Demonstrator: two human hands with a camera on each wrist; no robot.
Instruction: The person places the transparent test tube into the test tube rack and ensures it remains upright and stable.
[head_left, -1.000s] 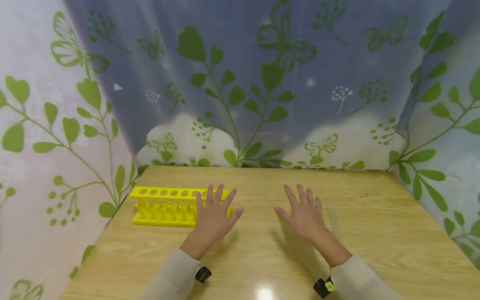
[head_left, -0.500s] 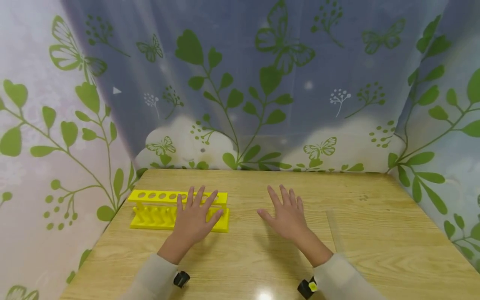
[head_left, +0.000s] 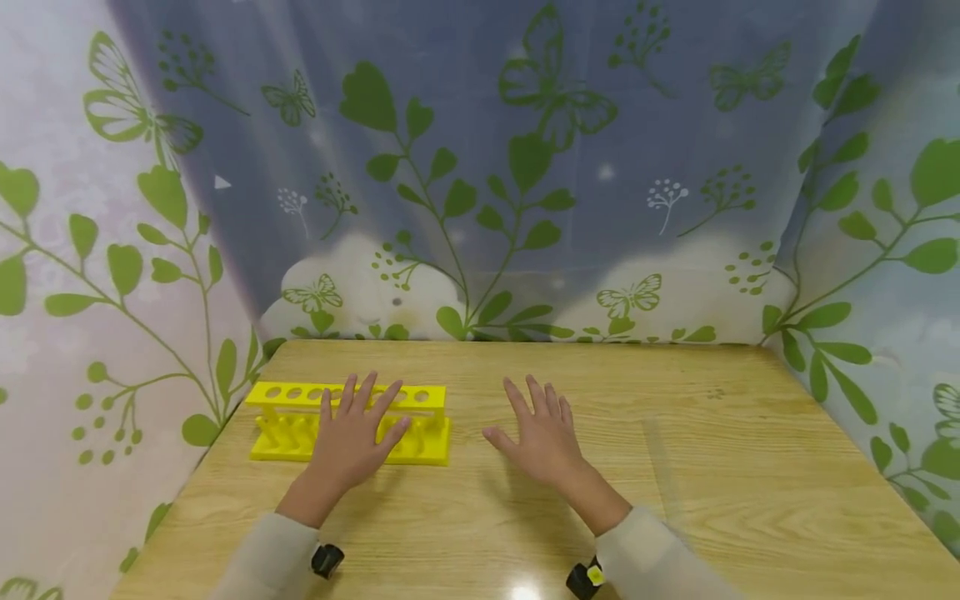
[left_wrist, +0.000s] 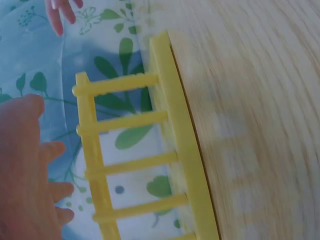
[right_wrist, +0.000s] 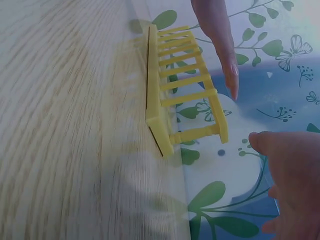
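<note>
A yellow test tube rack (head_left: 420,446) stands on the left part of the wooden table, with a row of round holes along its top bar and a row of pegs on its base. My left hand (head_left: 348,442), fingers spread and palm down, hovers in front of the rack and hides its middle in the head view. In the left wrist view a gap shows between the fingers (left_wrist: 59,191) and the rack's top bar (left_wrist: 92,142). To the right of the rack, my right hand (head_left: 543,442) is held over the table, fingers spread, holding nothing.
The wooden table (head_left: 750,467) reaches back to a patterned curtain (head_left: 600,208) with leaves and butterflies. Similar cloth hangs at both sides. A faint translucent strip (head_left: 662,467) lies on the table right of my right hand. Dark wrist devices (head_left: 327,561) sit at both cuffs.
Both hands have moved left over the table, fingers still spread. The left hand has passed from the rack's right end to its middle. The view has shifted slightly; the rack stays in place.
</note>
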